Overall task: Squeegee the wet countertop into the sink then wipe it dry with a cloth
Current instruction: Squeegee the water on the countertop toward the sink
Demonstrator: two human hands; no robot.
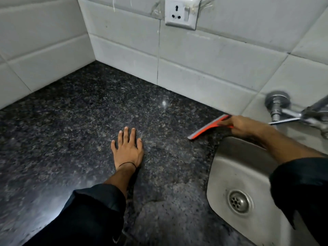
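My right hand [243, 125] grips the handle of an orange squeegee [206, 127] with a grey blade. Its blade rests on the dark speckled granite countertop [79, 112], just beyond the far left rim of the steel sink [229, 171] and close to the back wall. My left hand [128, 148] lies flat on the counter's middle, fingers spread, holding nothing; a thin black band circles its wrist. A wet film shows on the counter near the sink's left edge. No cloth is in view.
White tiled walls meet in a corner at the back left. A wall socket [182, 12] sits above the counter. A chrome tap [291, 110] juts from the wall over the sink at the right. The sink's drain [238, 201] is uncovered.
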